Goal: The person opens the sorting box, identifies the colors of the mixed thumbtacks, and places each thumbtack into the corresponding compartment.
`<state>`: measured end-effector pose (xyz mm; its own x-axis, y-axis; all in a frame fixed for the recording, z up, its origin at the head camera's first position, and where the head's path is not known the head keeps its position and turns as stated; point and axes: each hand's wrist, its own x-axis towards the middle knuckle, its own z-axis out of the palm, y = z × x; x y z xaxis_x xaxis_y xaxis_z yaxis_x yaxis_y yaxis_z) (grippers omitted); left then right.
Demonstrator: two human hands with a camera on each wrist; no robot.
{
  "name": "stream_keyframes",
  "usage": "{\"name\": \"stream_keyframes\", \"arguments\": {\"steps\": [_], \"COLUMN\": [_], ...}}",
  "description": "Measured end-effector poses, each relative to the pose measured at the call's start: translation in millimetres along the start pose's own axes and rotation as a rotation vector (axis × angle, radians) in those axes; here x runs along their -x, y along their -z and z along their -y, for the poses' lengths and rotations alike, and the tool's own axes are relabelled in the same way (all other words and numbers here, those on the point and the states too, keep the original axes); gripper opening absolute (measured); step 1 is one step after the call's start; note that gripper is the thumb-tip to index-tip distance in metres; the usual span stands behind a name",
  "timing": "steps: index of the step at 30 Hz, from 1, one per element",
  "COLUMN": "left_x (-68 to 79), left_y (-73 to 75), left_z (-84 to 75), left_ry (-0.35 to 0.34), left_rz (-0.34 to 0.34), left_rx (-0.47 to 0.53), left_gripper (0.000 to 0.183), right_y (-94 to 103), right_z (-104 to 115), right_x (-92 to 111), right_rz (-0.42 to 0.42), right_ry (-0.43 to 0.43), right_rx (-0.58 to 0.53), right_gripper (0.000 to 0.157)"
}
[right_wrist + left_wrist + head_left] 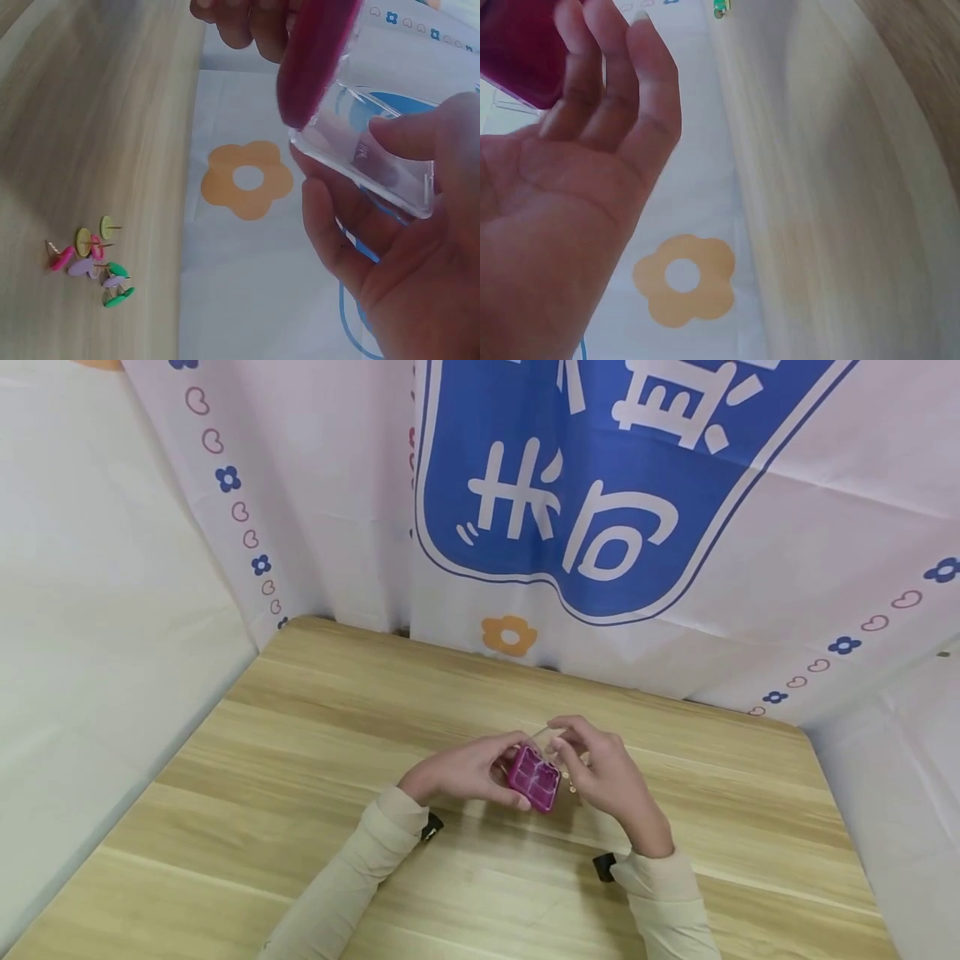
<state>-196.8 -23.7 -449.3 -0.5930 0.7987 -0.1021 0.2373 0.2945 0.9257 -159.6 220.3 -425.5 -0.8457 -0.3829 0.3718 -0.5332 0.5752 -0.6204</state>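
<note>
A: Where's the magenta box held?
B: Abv. the table, tilted; it's gripped by the L hand, thumb & fingers round its sides.
A: And the clear lid?
B: Raised, touching the box's edge; it's pinched by the R hand, just beside the box.
A: Contents?
B: Sm. compartments are shown in the box, but what's in them can't be told. Pins (pink, green, yellow, lilac) are clustered on the table, below the box.
</note>
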Motion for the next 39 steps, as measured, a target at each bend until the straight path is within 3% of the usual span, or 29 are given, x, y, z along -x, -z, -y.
{"name": "stream_keyframes", "arguments": {"steps": [4,7,10,13,15,19,22,28,33,39], "left_x": [0.8,1.9,4.0,6.2,6.2,3.3,1.1,0.3,-0.5,0.0], "left_y": [2.2,7.2,13.4,18.2,19.5,18.4,15.3,10.0,7.7,7.8], "left_z": [2.3,5.3,10.7,14.9,16.8,19.6,20.6,18.3,18.7,19.1], "left_ry": [-0.014,-0.015,-0.006,-0.002,0.013,0.075,0.139,0.232,0.278,0.296], "left_rz": [-0.041,-0.096,-0.161,-0.208,-0.218,-0.200,-0.190,-0.230,-0.273,-0.288], "left_rx": [-0.022,-0.055,-0.066,-0.070,-0.087,-0.209,-0.296,-0.352,-0.377,-0.382], "left_gripper": [0.071,0.069,0.069,0.072,0.073,0.070,0.071,0.074,0.073,0.083], "right_y": [-2.6,-5.5,-10.4,-18.3,-25.2,-40.6,-52.5,-71.0,-78.9,-80.4], "right_z": [-1.5,-3.3,-4.4,-1.9,-0.1,-0.9,-2.7,0.9,2.7,2.4], "right_x": [-0.7,-1.2,-0.2,0.1,-0.7,-3.1,-2.8,-3.1,-5.1,-5.5], "right_rz": [-0.003,0.028,0.163,0.315,0.369,0.367,0.338,0.233,0.167,0.164], "right_ry": [-0.077,-0.215,-0.413,-0.520,-0.524,-0.526,-0.525,-0.503,-0.471,-0.489], "right_rx": [0.025,0.027,-0.038,-0.134,-0.213,-0.300,-0.241,-0.090,0.008,0.041], "right_gripper": [0.040,0.060,0.071,0.071,0.065,0.059,0.060,0.059,0.056,0.054]}}
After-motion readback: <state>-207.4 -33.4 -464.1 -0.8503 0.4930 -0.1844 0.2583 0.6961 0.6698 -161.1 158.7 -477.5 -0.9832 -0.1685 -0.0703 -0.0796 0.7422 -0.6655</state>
